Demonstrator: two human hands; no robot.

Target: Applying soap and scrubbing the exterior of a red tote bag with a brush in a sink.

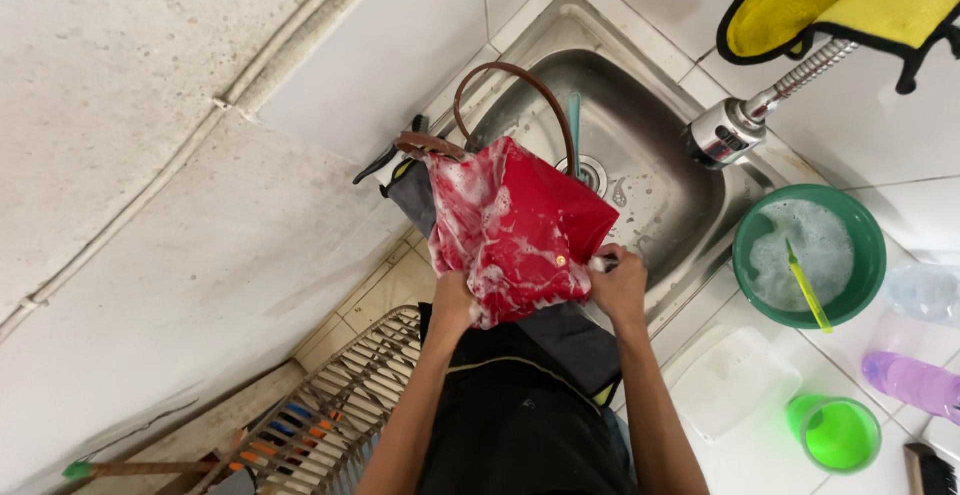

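Note:
A red bag (515,225) streaked with white soap foam is held over the edge of a steel sink (660,190). Its brown handle (520,80) arches up above the basin. My left hand (452,307) grips the bag's lower left corner. My right hand (620,283) grips the lower right corner and presses something small and pale against the fabric; I cannot tell what it is. A dark grey cloth or bag (565,340) lies beneath the red one, against my body.
A chrome tap head (722,133) hangs over the sink, with a yellow cloth (850,0) draped above it. A green basin (812,255) of foamy water holds a yellow-green brush. A white tub (730,380), green cup (835,433) and purple bottle (915,383) stand on the counter. A wire rack (330,410) is at the lower left.

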